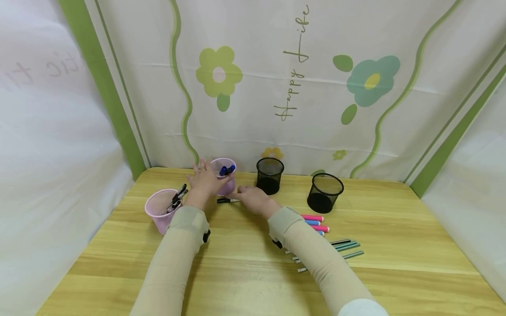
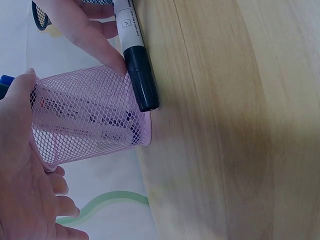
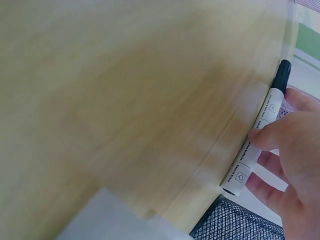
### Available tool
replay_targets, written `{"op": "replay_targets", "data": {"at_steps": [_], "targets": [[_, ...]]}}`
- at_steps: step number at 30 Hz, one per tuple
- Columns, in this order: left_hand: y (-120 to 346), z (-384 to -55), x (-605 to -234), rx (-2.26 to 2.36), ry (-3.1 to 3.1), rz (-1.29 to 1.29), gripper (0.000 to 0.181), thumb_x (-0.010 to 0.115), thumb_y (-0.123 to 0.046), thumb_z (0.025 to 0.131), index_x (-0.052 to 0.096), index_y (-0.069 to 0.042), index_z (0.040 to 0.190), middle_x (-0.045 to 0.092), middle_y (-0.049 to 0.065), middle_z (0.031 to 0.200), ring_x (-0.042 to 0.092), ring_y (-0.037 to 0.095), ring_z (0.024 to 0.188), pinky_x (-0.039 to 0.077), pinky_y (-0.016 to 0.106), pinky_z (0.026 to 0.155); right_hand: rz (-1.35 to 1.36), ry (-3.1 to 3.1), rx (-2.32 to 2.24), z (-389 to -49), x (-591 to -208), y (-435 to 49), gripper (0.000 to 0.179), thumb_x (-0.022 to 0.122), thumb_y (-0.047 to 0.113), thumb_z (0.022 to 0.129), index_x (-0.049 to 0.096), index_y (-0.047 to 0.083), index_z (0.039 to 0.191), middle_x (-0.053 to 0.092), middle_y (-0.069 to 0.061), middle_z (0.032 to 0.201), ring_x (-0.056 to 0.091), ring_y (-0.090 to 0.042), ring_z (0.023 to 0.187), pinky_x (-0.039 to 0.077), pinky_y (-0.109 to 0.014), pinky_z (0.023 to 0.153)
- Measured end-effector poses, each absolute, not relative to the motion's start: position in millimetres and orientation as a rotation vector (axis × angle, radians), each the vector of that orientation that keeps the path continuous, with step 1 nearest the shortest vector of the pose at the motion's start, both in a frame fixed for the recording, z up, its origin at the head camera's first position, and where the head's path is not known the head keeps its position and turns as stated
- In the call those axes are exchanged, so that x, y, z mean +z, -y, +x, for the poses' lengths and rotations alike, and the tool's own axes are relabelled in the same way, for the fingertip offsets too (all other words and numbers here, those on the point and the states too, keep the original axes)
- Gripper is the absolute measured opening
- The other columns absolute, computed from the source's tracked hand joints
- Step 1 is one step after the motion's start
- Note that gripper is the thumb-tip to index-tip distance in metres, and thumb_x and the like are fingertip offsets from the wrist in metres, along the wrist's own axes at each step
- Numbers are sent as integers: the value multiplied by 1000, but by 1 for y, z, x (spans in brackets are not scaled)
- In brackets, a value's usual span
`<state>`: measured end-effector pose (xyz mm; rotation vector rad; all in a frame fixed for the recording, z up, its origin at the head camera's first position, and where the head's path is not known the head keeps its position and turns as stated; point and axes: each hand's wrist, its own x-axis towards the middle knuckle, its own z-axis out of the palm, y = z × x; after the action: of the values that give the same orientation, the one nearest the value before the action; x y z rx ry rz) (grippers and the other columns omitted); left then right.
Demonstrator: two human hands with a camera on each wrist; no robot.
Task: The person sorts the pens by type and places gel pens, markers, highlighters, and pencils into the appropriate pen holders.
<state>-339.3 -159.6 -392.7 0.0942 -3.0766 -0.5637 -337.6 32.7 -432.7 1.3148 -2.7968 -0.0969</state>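
Note:
My right hand (image 1: pixel 254 199) pinches a white whiteboard marker (image 3: pixel 255 140) with a black cap, thumb on one side and fingers on the other. The marker lies low along the tabletop, its cap beside the base of a pink mesh pen cup (image 2: pixel 90 112). That cup stands upright at the back and holds blue-capped markers (image 1: pixel 227 170). My left hand (image 1: pixel 205 184) rests against the cup's rim, thumb across its near side, the other fingers spread beyond it. A second pink mesh cup (image 1: pixel 161 206) with several dark pens stands to the left.
Two black mesh cups (image 1: pixel 270 176), (image 1: pixel 325 193) stand at the back, right of my hands. Pink and blue markers (image 1: pixel 314 218) lie near my right forearm, with several pencils (image 1: pixel 348 246) partly hidden under it. A printed curtain (image 1: pixel 253 87) hangs behind the table (image 1: pixel 237 281).

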Motion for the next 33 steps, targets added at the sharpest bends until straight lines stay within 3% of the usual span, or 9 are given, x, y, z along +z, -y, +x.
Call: {"op": "replay_targets", "data": {"at_steps": [9, 19, 33], "targets": [[159, -340, -394, -593, 3077, 90, 116, 52, -74, 94, 2, 6, 161, -1, 28, 168, -8, 51, 151, 8, 76, 114, 1284, 2795, -36, -339, -431, -39, 62, 59, -8, 99, 57, 27, 149, 65, -8, 124, 65, -21, 104, 57, -35, 88], [160, -339, -392, -560, 3095, 84, 120, 47, -80, 91, 1, 6, 162, -1, 28, 168, -8, 51, 151, 9, 75, 114, 1268, 2866, 131, -339, -425, -46, 66, 55, -14, 98, 54, 26, 152, 63, -10, 128, 63, -23, 110, 54, -38, 95], [159, -339, -393, -572, 3090, 94, 117, 50, -75, 93, 0, 6, 161, -1, 28, 168, -8, 51, 151, 7, 75, 114, 1344, 2853, 231, -330, -418, -54, 67, 52, -19, 96, 56, 22, 150, 63, -10, 118, 62, -20, 101, 54, -37, 89]]}}
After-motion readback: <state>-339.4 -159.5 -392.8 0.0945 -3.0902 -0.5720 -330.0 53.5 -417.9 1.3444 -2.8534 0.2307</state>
